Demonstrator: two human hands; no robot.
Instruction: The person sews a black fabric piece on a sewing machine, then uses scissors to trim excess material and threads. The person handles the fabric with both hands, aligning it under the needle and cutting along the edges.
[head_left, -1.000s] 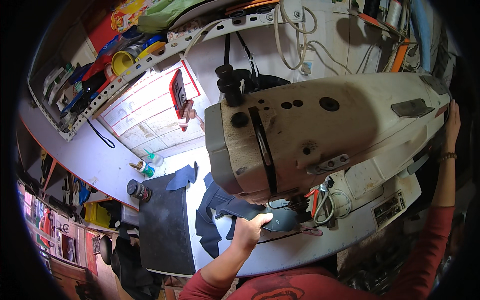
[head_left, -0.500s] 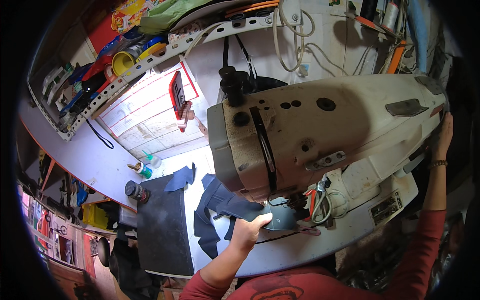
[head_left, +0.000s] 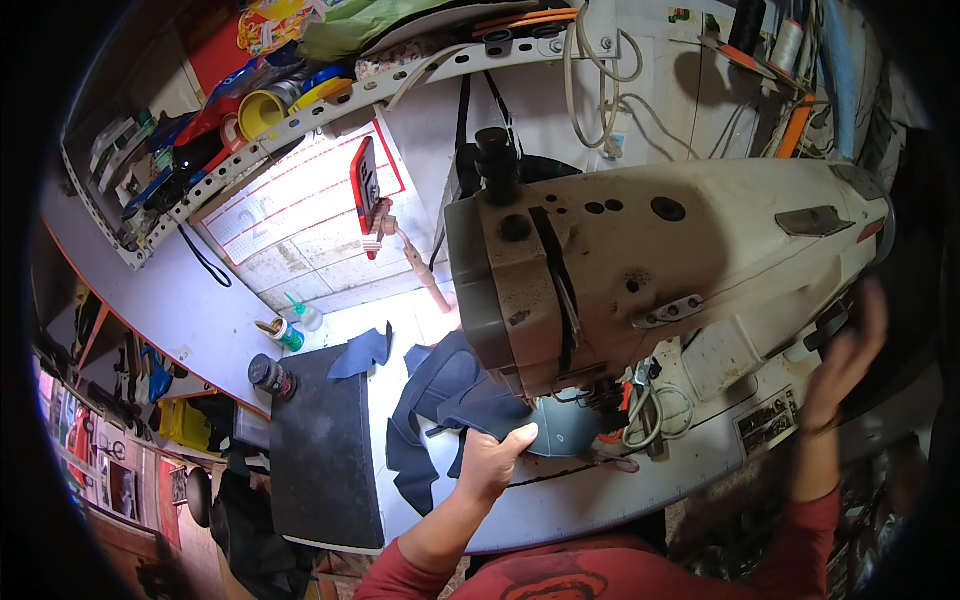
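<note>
One left hand (head_left: 486, 468), fingers (head_left: 518, 440) tight on dark material (head_left: 564, 434); right hand (head_left: 848, 362) outstretched, fingers free.

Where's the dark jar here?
At left in the head view, the dark jar is by the upper left corner of the black mat, below the green-and-white can.

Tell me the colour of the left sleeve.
Red; the left sleeve shows best in the head view.

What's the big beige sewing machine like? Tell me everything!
The large beige sewing machine, apparently metal, looks stained. It has a grey end cover, a black knob, dark round holes and a dark strip. It stands on a white table, dark blue-grey material reaching beneath it; their contact is hidden.
</note>
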